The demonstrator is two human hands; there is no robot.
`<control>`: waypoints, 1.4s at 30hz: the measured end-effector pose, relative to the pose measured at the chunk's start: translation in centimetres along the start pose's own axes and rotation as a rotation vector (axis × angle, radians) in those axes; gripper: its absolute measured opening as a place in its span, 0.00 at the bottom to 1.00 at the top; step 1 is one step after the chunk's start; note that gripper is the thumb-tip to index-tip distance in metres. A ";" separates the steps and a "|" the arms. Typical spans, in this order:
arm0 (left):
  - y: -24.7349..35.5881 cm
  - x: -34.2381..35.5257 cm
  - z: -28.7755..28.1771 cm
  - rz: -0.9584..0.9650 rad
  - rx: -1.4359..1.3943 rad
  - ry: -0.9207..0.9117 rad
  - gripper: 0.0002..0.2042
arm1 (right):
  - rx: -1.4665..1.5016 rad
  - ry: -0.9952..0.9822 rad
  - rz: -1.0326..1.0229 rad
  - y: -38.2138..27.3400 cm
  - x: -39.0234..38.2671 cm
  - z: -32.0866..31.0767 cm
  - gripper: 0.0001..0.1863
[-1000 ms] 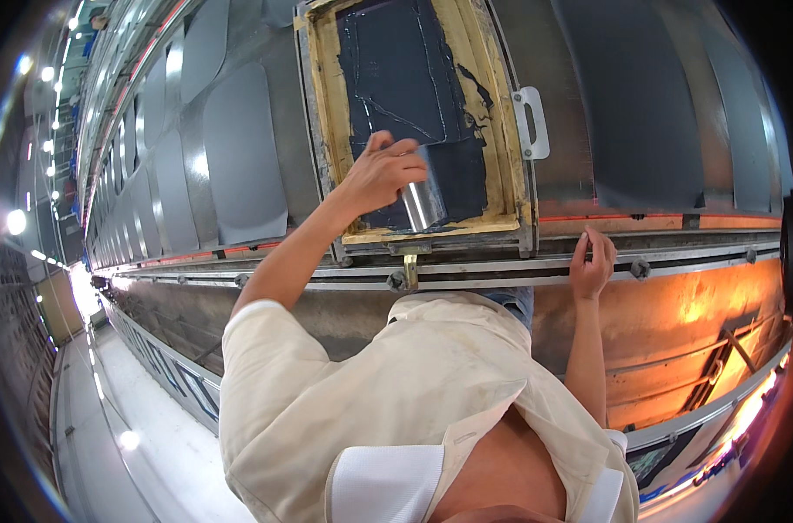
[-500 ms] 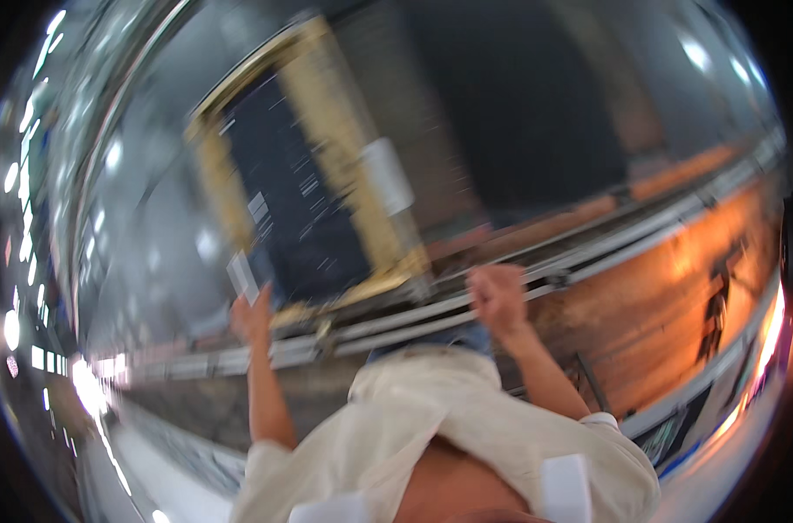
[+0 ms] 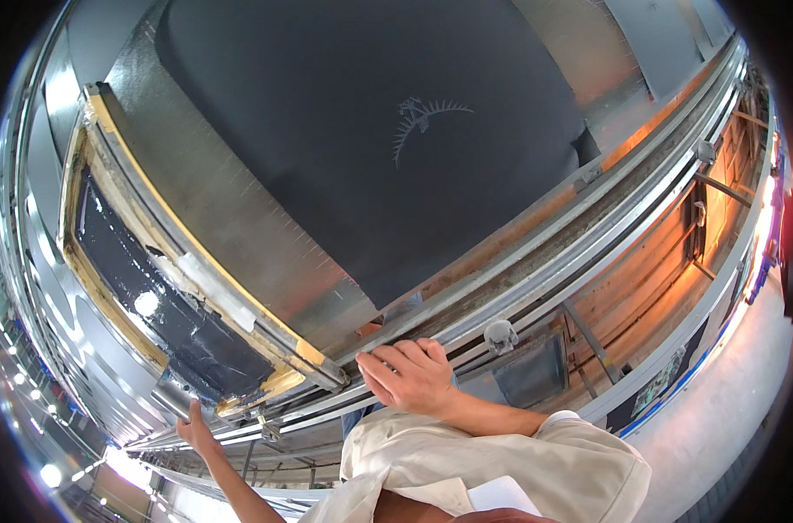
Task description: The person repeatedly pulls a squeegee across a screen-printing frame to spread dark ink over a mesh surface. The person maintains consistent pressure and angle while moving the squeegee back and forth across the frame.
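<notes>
At the lower left, my left hand [image 3: 196, 430] is closed on a flat silvery plate [image 3: 172, 394], close to the near end of a printing screen [image 3: 209, 338]. The screen is a tape-edged frame around a dark, shiny, wet-looking sheet. My right hand [image 3: 405, 376] is loosely closed, fingers bent, at the table-edge rail beside the frame's near right corner; its palm side is hidden. Right of the frame lies a dark fabric panel [image 3: 327, 187] bearing a pale skeleton-like print [image 3: 424, 120].
Metal rails [image 3: 545, 275] run along the table's near edge, with a knob-like fitting [image 3: 500, 336] on them. Bare table surface [image 3: 213, 200] shows between frame and panel. Another dark panel [image 3: 654, 44] lies at the far right. Below are orange-lit wooden boards [image 3: 662, 292].
My view has swung right, so the screen frame now appears farther left and the dark panel is central. My left hand still holds the plate; my right hand is lower, nearer the frame's corner.
</notes>
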State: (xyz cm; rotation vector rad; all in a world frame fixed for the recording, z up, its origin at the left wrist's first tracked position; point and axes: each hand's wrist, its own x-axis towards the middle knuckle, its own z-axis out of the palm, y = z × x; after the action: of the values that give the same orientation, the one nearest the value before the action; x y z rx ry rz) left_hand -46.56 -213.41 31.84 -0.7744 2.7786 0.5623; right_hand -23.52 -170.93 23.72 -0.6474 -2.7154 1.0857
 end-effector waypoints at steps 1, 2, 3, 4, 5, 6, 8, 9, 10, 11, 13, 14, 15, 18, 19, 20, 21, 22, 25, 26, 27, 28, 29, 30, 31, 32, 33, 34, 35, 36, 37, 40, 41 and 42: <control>0.2 -0.1 0.0 -0.012 -0.016 -0.013 0.19 | -0.004 -0.002 0.000 0.0 0.1 0.0 0.13; 0.4 -0.2 0.1 -0.032 0.002 -0.017 0.16 | -0.004 -0.002 0.004 0.1 0.1 -0.1 0.13; 0.6 -0.4 0.1 -0.034 0.026 0.005 0.16 | -0.004 0.000 0.005 0.1 0.2 0.0 0.13; 0.8 -0.6 0.2 -0.038 0.038 0.002 0.16 | 0.004 -0.004 0.006 0.1 0.1 0.0 0.13; 1.1 -0.8 0.3 -0.032 0.031 -0.007 0.17 | 0.007 -0.009 0.007 0.1 0.1 0.0 0.13; 1.4 -0.9 0.4 -0.039 0.043 -0.005 0.17 | 0.011 -0.015 0.009 0.1 0.1 0.0 0.13; 1.8 -1.2 0.6 -0.033 0.015 -0.011 0.17 | 0.010 -0.019 0.012 0.2 0.1 0.0 0.14; 2.0 -1.3 0.6 -0.031 0.011 -0.012 0.17 | 0.008 -0.018 0.010 0.1 0.0 0.0 0.14; 2.1 -1.4 0.7 -0.029 -0.008 -0.013 0.18 | 0.007 -0.021 0.013 0.1 0.0 0.0 0.14; 2.1 -1.5 0.7 -0.034 -0.033 -0.025 0.18 | 0.006 -0.020 0.010 0.1 0.0 0.0 0.14; 2.1 -1.6 0.7 -0.026 0.008 0.005 0.19 | 0.005 -0.033 0.014 0.2 0.0 0.0 0.13; 2.1 -1.6 0.8 -0.026 0.010 0.009 0.19 | 0.000 -0.025 0.002 0.2 -0.1 0.0 0.14; 2.0 -1.6 0.8 -0.025 -0.011 0.000 0.19 | -0.006 -0.027 -0.004 0.2 -0.1 0.0 0.15; 1.9 -1.5 0.8 -0.042 0.007 0.020 0.18 | -0.007 -0.026 -0.004 0.3 0.0 0.1 0.14; 1.8 -1.5 0.8 -0.043 -0.029 0.012 0.18 | 0.000 -0.009 0.003 0.3 0.0 0.2 0.13; 1.8 -1.4 0.7 -0.057 0.012 0.023 0.18 | -0.011 -0.018 0.004 0.3 0.0 0.2 0.13; 1.8 -1.3 0.6 -0.069 0.029 0.029 0.19 | -0.019 -0.013 0.007 0.2 0.1 0.2 0.12; 1.8 -1.3 0.6 -0.082 0.045 0.035 0.19 | -0.025 -0.005 0.012 0.2 0.1 0.2 0.12; 2.0 -1.2 1.4 -0.001 0.050 0.038 0.20 | -0.043 -0.023 -0.003 0.2 0.2 0.1 0.12; 2.1 -1.5 2.2 0.035 -0.018 0.075 0.19 | -0.057 -0.034 0.003 0.1 0.3 0.1 0.11; 2.6 -1.8 2.2 0.064 0.237 0.065 0.16 | -0.057 -0.066 0.019 0.0 0.3 0.0 0.10; 2.9 -2.0 3.5 0.115 0.219 0.133 0.13 | -0.025 -0.083 0.005 -0.2 0.4 -0.1 0.10; 3.3 -2.9 3.9 0.137 0.145 0.118 0.13 | -0.076 -0.168 -0.009 -0.3 0.4 -0.2 0.09; 3.9 -3.8 4.5 0.192 0.070 0.095 0.13 | -0.110 -0.221 -0.036 -0.6 0.5 -0.3 0.08; 4.4 -4.8 5.2 0.092 0.070 0.135 0.14 | -0.099 -0.140 -0.036 -1.0 0.5 -0.3 0.07; 5.4 -5.7 5.5 0.247 0.190 0.138 0.13 | -0.109 -0.068 -0.032 -1.1 0.8 0.1 0.07; 6.2 -6.3 5.8 0.169 0.176 0.074 0.12 | -0.101 -0.007 -0.056 -1.2 0.9 0.3 0.06; 6.9 -7.0 5.4 0.334 0.222 0.114 0.14 | -0.113 0.002 -0.054 -1.4 1.0 0.4 0.06; 7.7 -7.0 4.9 0.280 0.231 0.083 0.16 | -0.120 0.053 -0.089 -1.5 1.2 0.7 0.06; 8.3 -6.7 4.3 0.306 0.169 0.063 0.16 | -0.140 0.075 -0.102 -1.7 1.1 0.9 0.06; 8.8 -5.8 3.1 0.319 0.185 0.085 0.15 | -0.163 0.110 -0.125 -1.7 1.1 1.0 0.06; 10.0 -1.6 2.3 0.424 0.215 0.159 0.14 | -0.190 0.127 -0.086 -1.5 0.9 1.4 0.04; 10.2 -0.2 2.5 0.435 0.231 0.171 0.14 | -0.177 0.152 -0.086 -1.2 0.7 1.6 0.04; 10.3 0.7 2.5 0.454 0.257 0.187 0.13 | -0.170 0.163 -0.081 -1.0 0.6 1.7 0.04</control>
State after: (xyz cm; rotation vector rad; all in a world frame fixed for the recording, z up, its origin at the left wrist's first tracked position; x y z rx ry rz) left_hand -52.38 -204.59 32.53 -0.1442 3.1303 0.1953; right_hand -24.87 -172.41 23.20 -0.6143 -2.6852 0.7545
